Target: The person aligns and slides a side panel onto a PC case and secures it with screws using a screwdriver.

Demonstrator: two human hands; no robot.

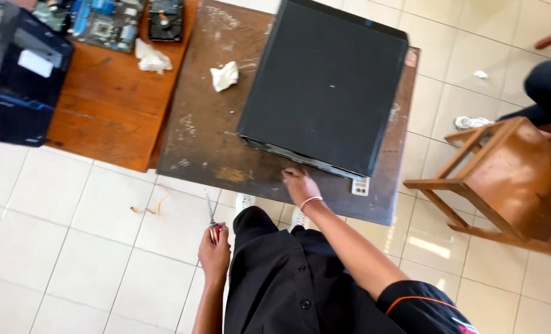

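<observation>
A black computer case [325, 86] lies on its side on a dark, scratched wooden table [201, 148], filling most of the table's right half, one corner reaching over the far edge. The right hand [300, 185] rests at the table's near edge, fingers touching the lower front rim of the case; how firmly the fingers press cannot be told. A thin bracelet [311, 200] circles that wrist. The left hand [215, 253] hangs over the tiled floor, just off the near edge of the table, closed around the red handle of a screwdriver [212, 216] whose metal shaft points up toward the table. A small white rectangular sticker [361, 185] with a grid pattern sits near the table's near right corner, beside the case. A crumpled white tissue [225, 75] lies left of the case toward the far edge. To the left stands a lighter orange-brown table [108, 117] carrying another white tissue [152, 59], a green circuit board [105, 25] and a dark drive [166, 18] along its far edge. A second black case [19, 93] with a white rectangular label sits at its left edge. A wooden chair [504, 179] stands at the right.
</observation>
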